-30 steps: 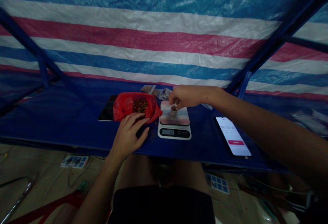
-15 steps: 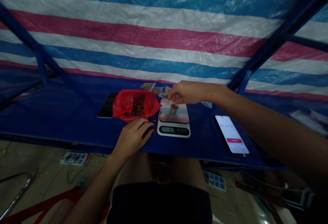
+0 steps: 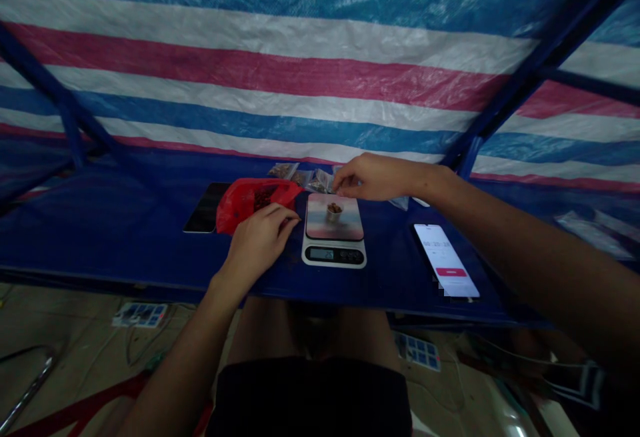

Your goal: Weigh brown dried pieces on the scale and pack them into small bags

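Note:
A small cup [image 3: 335, 216] heaped with brown pieces stands on the plate of a white kitchen scale [image 3: 334, 255], whose display is lit. My right hand [image 3: 367, 178] hovers just behind the cup, apart from it, its fingers bent and tips close together. What they hold, if anything, is hidden. Left of the scale, my left hand [image 3: 263, 233] has thumb and fingers pinched around something too small to name. It covers the front of a red plastic bag [image 3: 237, 200] with dark brown pieces inside.
Small clear packets [image 3: 320, 181] lie behind the scale. A dark tablet-like slab [image 3: 203, 209] is left of the red bag, and a lit phone [image 3: 447, 260] is at right on the blue table [image 3: 125, 223]. Blue metal bars [image 3: 520, 57] slant up on both sides before a striped tarp [image 3: 280, 63].
My right hand has drawn back from the cup. My left hand has lifted and closed into a pinch, and the loose bit beside it is no longer seen. The scale's reading has risen from zero.

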The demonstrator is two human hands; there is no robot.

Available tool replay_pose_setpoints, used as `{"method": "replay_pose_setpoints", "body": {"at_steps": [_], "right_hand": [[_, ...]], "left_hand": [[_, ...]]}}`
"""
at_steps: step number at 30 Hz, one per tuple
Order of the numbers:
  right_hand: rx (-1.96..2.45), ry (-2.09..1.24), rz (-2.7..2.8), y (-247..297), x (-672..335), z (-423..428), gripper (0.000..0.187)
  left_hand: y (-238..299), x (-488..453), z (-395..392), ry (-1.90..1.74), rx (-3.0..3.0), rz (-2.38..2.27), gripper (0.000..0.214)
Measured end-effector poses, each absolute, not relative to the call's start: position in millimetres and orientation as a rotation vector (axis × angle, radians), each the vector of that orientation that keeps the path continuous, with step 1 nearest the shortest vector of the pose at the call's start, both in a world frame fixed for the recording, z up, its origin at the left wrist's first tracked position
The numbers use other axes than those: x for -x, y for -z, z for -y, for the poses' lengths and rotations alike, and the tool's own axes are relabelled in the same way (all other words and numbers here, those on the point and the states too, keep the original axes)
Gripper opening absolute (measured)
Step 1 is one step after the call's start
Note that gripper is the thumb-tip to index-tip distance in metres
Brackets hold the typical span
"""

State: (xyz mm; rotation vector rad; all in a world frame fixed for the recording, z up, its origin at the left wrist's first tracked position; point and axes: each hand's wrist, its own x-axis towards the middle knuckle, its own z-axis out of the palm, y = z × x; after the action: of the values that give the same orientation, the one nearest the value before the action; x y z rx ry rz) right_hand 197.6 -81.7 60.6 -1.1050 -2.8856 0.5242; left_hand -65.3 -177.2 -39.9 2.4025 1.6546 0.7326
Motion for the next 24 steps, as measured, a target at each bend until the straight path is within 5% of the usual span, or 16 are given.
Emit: {"method": "replay_pose_setpoints", "body": {"at_steps": [13,19,22,24], "right_hand": [[1.114,-0.475,2.845,-66,-196,85,0.022],[0.839,-0.390,2.853,-60,-141,85,0.032],[0.676,-0.372,2.929,-46,-97,83,0.033],[0.656,-0.338,3.012,-36,-69,83,0.031]], "left_hand": [[33,27,150,-1.137,-2.453,-1.417,0.027],[32,101,161,-1.429,-2.259,-1.992,0.034],[39,137,157,-1.228,-2.063,-2.277,0.055],[41,152,151,-0.907,-1.972,-2.323,0.041]]}}
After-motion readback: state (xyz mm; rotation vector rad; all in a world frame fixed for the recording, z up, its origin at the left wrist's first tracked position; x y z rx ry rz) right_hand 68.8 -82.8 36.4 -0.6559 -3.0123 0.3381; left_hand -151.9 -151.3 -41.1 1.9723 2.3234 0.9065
